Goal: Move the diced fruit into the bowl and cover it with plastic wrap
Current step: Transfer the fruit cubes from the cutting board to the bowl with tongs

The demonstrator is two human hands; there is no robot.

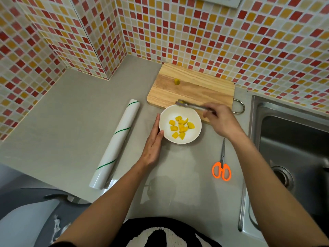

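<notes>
Left hand [153, 139] lies flat, steadying the white ceramic bowl [195, 116] at nine o'clock, while right hand [219, 120] clamps metal tongs [194, 106], seemingly gripping a yellow fruit cube [181, 103].

Bright even light, soft shadows, wide-angle bending at edges.

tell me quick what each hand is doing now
Left hand: open, flat against the bowl.
Right hand: closed on tongs that hold a fruit piece.

White bowl [193, 138] holds yellow fruit cubes [180, 128]; wrap roll [114, 145] left.
</notes>
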